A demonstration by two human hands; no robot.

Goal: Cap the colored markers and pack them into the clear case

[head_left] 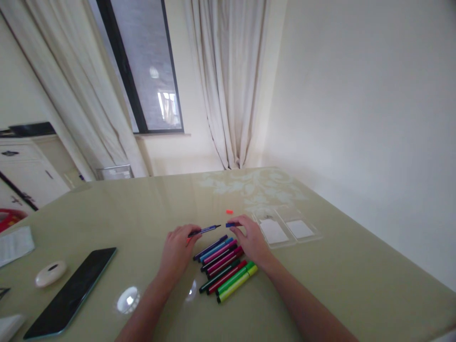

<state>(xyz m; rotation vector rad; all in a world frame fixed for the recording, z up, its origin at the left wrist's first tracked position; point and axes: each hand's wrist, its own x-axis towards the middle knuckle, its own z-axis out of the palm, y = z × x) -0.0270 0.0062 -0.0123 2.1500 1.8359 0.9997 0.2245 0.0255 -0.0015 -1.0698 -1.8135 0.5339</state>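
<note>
Pinched in my left hand [178,249] is an uncapped dark blue marker [209,230], its dark tip pointing right. A small orange-red bit [188,241] shows by the left fingers; what it is I cannot make out. My right hand [253,240] grips a blue marker cap [231,224] between thumb and fingers, a small gap away from the marker's tip. Below both hands, several capped markers lie side by side in a slanted row, from a dark blue marker [211,248] through purple, pink, dark green and red to a yellow-green marker [237,284].
A small orange piece [230,212] lies beyond my hands. Right of it sits a clear plastic case [292,244] with white inserts. To the left are a dark tablet [73,292], an oval white object [51,274] and a paper [16,245]. A wall [374,142] borders the table's right side.
</note>
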